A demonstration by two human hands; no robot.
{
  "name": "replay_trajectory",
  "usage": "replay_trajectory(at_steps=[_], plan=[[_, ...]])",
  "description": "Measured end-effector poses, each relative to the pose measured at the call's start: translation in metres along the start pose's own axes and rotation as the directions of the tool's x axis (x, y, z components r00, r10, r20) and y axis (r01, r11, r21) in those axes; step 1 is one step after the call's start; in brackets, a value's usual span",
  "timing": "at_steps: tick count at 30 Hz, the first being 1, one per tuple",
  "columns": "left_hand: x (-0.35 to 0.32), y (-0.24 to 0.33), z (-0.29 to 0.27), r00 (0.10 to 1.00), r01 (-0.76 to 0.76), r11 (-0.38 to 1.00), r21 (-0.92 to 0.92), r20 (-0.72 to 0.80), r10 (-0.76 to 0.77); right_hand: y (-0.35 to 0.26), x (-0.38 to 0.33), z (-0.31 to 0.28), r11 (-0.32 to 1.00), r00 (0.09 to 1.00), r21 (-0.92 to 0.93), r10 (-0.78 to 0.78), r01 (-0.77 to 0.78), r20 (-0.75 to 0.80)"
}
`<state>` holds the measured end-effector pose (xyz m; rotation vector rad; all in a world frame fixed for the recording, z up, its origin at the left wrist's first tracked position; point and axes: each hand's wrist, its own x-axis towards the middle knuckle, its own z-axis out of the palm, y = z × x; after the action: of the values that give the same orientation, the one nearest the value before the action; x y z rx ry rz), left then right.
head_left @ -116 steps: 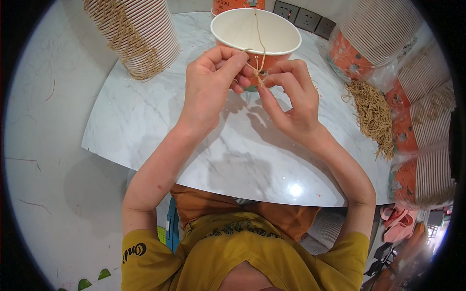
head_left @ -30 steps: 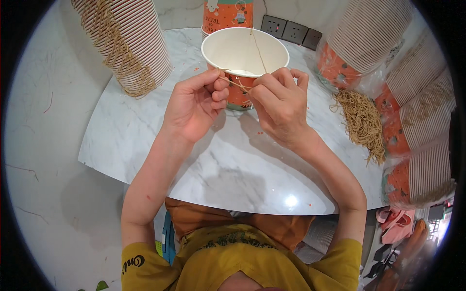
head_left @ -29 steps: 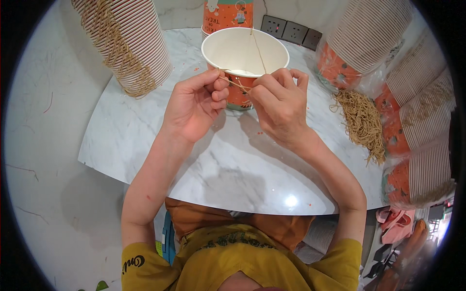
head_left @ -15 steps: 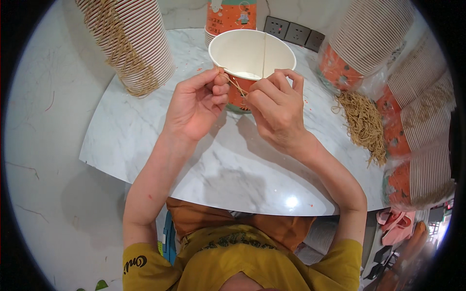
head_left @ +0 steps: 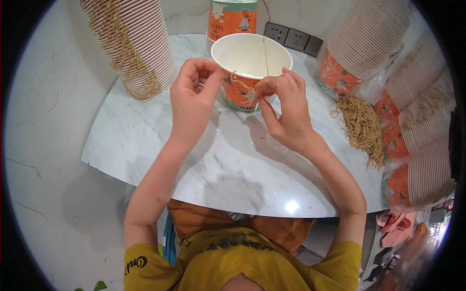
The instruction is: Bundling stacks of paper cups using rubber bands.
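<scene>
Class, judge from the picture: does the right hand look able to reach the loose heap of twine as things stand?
Probably yes: the heap of twine lies to the right of the right hand, with tabletop between them. That hand, though, seems to be pinching the cord by the cup.

The tall left white paper-cup stack (head_left: 154, 46) is cut above. The right hand (head_left: 290, 110) partly hides the thin tan string (head_left: 266, 56).

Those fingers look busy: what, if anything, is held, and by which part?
The right hand pinches the twine where it gathers, in front of the cup. Whether the left hand holds anything is unclear.
</scene>
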<state>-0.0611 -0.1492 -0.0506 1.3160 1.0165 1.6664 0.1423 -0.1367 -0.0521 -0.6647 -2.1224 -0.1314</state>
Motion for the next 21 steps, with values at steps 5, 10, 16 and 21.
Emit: replay_trajectory(at_steps=[5,10,16,21], plan=[[-0.005,-0.004,0.007,0.864,-0.499,0.787,0.364,0.14,0.483,-0.004,0.0,-0.004,0.997,0.999,0.076,0.028,-0.026,-0.028],[-0.001,-0.004,0.002,0.814,-0.555,0.717,0.422,0.096,0.573,-0.002,0.0,-0.003,0.993,0.993,0.116,0.048,-0.035,-0.106],[-0.008,-0.008,0.013,0.706,-0.7,0.529,0.48,0.355,0.613,-0.003,-0.002,-0.004,0.979,0.985,0.196,0.09,-0.06,-0.149],[-0.007,-0.018,0.013,0.59,-0.789,0.387,0.477,0.412,0.694,-0.012,-0.003,-0.001,0.949,0.973,0.284,0.182,-0.136,-0.143]])
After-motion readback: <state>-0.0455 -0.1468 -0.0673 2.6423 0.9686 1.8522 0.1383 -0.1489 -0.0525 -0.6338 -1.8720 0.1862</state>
